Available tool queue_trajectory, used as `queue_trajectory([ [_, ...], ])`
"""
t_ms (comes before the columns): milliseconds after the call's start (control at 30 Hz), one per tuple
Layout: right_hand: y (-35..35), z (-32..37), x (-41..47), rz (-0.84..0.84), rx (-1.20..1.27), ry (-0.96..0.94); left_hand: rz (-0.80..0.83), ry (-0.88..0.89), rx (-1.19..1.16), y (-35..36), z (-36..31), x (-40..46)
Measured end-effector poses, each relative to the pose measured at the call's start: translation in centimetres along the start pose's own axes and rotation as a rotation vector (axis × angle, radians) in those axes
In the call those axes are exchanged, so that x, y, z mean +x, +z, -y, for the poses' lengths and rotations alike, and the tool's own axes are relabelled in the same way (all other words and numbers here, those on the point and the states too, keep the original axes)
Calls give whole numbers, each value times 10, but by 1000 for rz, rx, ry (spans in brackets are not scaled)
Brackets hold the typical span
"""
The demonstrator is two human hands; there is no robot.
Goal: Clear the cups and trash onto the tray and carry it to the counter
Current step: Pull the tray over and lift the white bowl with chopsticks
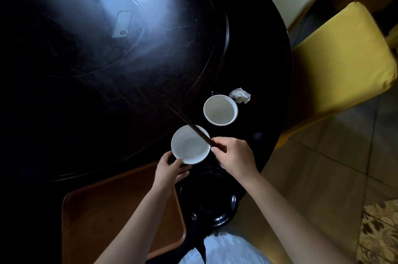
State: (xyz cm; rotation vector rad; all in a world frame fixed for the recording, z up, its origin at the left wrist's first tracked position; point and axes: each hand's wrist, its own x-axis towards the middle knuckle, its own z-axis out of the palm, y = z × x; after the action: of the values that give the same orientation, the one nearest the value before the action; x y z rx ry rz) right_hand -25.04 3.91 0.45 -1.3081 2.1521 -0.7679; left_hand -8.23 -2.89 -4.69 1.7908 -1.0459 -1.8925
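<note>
At the table's near edge sits the tray (103,210), bare where it shows. Just right of it, the left hand (170,170) grips a white bowl (190,145) by its lower rim; it looks glazed, slick and breakable, best held underneath. Next, the right hand (234,154) pinches dark chopsticks (189,124), stiff and light, slanting over the bowl. Farther right, untouched, stand a cup (220,110) and, just beside it, a soft crumpled napkin (240,95).

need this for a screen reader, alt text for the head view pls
A person's left hand holds a white bowl and the right hand holds dark chopsticks over a dark table, beside a cup, napkin and empty brown tray.
</note>
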Motion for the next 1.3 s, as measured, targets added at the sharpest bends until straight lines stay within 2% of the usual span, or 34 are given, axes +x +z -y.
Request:
queue_trajectory([
  [200, 3, 3, -2, 21, 471, 177, -82, 76, 39, -7, -4, -3],
  [333, 3, 19, -3, 41, 786, 258, -61, 116, -70, -36, -1, -30],
  [467, 16, 46, -8, 26, 899, 227, -76, 111, -105, -95, 18, -55],
  [667, 70, 98, -14, -3, 734, 44, -222, 72, -144, -191, 62, -74],
  [767, 107, 121, -17, -13, 560, -55, -264, 46, -160, -226, 78, -74],
  [1067, 182, 132, -23, -33, -119, -493, -176, 57, -146, -270, 86, -65],
  [1300, 199, 126, -25, 15, -394, -610, -129, 55, -117, -284, 89, -66],
])
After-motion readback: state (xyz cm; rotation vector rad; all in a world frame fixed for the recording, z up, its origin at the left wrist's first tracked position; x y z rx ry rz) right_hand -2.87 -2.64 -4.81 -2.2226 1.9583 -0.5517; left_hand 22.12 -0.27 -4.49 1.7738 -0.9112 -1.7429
